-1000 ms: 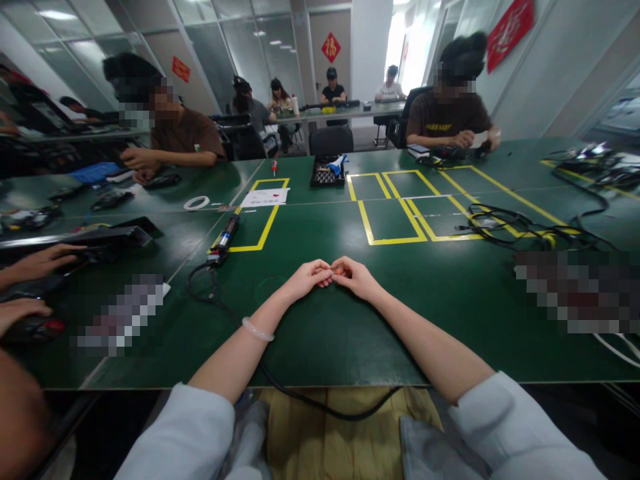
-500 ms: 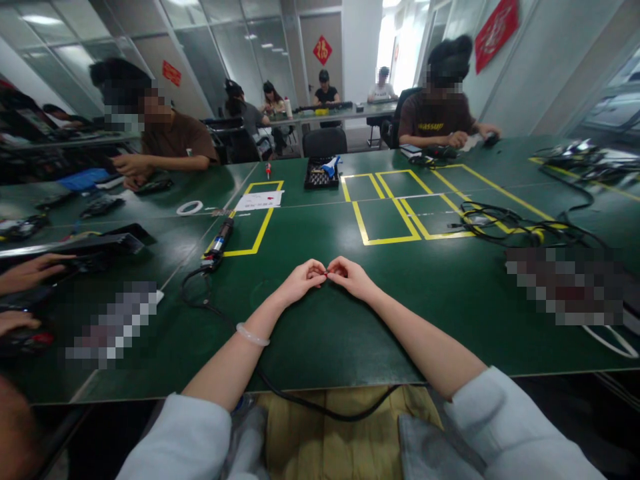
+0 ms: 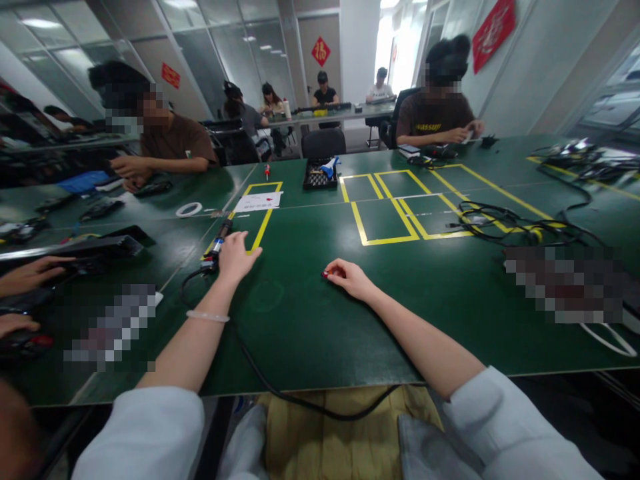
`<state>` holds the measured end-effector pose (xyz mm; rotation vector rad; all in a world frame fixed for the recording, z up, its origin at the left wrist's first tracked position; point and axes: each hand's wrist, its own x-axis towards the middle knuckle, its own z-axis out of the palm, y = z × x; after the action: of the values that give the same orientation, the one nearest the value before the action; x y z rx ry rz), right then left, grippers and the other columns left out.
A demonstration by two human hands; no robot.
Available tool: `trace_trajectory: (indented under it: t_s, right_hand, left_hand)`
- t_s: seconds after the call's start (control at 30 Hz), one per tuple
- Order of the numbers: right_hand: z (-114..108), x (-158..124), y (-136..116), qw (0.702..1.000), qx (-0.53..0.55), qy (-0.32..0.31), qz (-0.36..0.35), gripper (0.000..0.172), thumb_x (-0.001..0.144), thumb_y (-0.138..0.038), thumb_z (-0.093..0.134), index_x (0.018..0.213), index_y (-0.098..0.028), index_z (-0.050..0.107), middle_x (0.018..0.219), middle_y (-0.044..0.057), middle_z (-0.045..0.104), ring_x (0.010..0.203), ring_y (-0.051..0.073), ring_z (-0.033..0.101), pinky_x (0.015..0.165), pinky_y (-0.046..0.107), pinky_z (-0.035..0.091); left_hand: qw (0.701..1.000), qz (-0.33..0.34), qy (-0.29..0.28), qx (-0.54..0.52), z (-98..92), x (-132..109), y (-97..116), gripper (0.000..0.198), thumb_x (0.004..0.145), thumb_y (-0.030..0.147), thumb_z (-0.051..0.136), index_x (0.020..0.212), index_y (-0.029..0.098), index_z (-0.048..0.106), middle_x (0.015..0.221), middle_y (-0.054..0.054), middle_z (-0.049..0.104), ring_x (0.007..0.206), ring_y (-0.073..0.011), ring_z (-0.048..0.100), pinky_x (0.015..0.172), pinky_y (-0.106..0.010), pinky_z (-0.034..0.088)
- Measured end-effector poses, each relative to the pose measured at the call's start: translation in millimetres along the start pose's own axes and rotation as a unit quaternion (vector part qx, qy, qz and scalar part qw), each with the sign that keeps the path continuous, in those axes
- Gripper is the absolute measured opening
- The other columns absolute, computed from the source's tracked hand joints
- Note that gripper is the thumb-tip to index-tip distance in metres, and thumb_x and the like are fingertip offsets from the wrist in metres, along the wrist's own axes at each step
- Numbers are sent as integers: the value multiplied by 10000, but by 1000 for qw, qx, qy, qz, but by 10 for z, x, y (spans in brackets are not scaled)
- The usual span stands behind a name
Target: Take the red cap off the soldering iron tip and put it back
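Observation:
My right hand rests on the green table with its fingers pinched on a small red part. My left hand has reached out to the left and lies with fingers stretched over the handle end of a corded tool, a dark pen-shaped tool with a blue band. Its black cord runs back across the table and off the near edge. I cannot tell whether the left fingers grip the tool.
Yellow tape boxes mark the table ahead. A black parts tray, a white paper and a tape roll lie further back. Tangled black cables sit right. Other people work at the left and far sides.
My hands were together over the small red part; now the left hand has left it and moved left and forward to the corded tool. The right hand stays put.

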<state>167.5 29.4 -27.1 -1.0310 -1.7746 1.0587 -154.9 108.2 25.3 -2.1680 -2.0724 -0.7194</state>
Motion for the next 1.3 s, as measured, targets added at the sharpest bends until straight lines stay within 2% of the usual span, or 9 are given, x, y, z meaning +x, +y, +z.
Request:
trace_trajectory:
  t_s: [0.07, 0.13, 0.2, 0.27, 0.43, 0.6, 0.77, 1.07, 1.3]
  right_hand:
    - [-3, -2, -6, 1000, -10, 6, -3, 164, 805, -244, 582, 943, -159, 610, 686, -32, 532, 600, 101, 460, 590, 230, 370]
    - [-5, -3, -10, 1000, -18, 12, -8, 166, 807, -242, 580, 948, -159, 610, 692, -32, 525, 600, 102, 454, 591, 231, 367]
    - [-2, -3, -12, 1000, -21, 15, -12, 166, 804, -239, 582, 947, -159, 610, 697, -30, 527, 598, 102, 452, 591, 232, 367]
    - [3, -3, -10, 1000, -18, 11, -11, 167, 803, -240, 582, 946, -158, 610, 700, -28, 536, 597, 103, 456, 591, 233, 369]
    - [17, 5, 11, 1000, -13, 4, 1, 174, 800, -255, 588, 942, -157, 614, 697, -24, 550, 599, 105, 463, 591, 234, 374]
    - [31, 17, 44, 1000, 19, 0, -1, 188, 791, -265, 600, 948, -161, 587, 728, -24, 556, 595, 98, 454, 593, 233, 373]
    - [44, 8, 46, 1000, 20, 1, -14, 131, 808, -280, 595, 873, -172, 559, 695, -38, 522, 588, 97, 437, 584, 226, 354]
    - [45, -22, 21, 996, -58, 12, -63, 68, 834, -244, 579, 858, -184, 559, 732, -27, 512, 628, 111, 463, 626, 236, 374]
    - [53, -25, -8, 989, -117, 36, -87, 16, 847, -208, 560, 848, -192, 559, 805, -3, 510, 676, 126, 476, 678, 253, 393]
  left_hand:
    - [991, -75, 17, 107, -90, 98, -346, 800, 722, 487, 674, 1344, 63, 403, 1407, -241, 403, 1303, -383, 375, 1053, -497, 336]
    - [979, -127, -35, 158, -135, 144, -638, 853, 704, 547, 676, 1336, 47, 394, 1370, -261, 435, 1259, -407, 416, 1003, -509, 373]
    - [969, -144, -105, 170, -140, 162, -865, 812, 731, 556, 644, 1337, 70, 407, 1334, -249, 479, 1211, -402, 469, 949, -499, 415]
    - [967, -132, -140, 167, -124, 177, -1031, 742, 767, 506, 618, 1362, 113, 411, 1325, -227, 498, 1175, -383, 513, 914, -475, 445]
    - [971, -118, -149, 142, -118, 224, -1214, 620, 769, 424, 625, 1284, 96, 520, 1206, -211, 592, 1076, -334, 592, 871, -402, 483]
    - [969, -122, -158, 148, -157, 199, -1156, 578, 758, 461, 633, 1200, 93, 574, 1123, -194, 640, 998, -315, 623, 814, -376, 494]
    - [971, -103, -151, 154, -92, 28, -837, 604, 739, 535, 609, 1184, 129, 569, 1150, -179, 611, 1023, -312, 608, 812, -370, 494]
    - [989, 6, -116, 93, 146, -520, 436, 512, 772, 498, 577, 1180, 192, 529, 1182, -126, 521, 1042, -279, 567, 802, -352, 496]
    - [988, 96, -115, 32, 256, -818, 1156, 559, 776, 446, 629, 1251, 202, 463, 1195, -127, 489, 1049, -268, 541, 767, -341, 489]
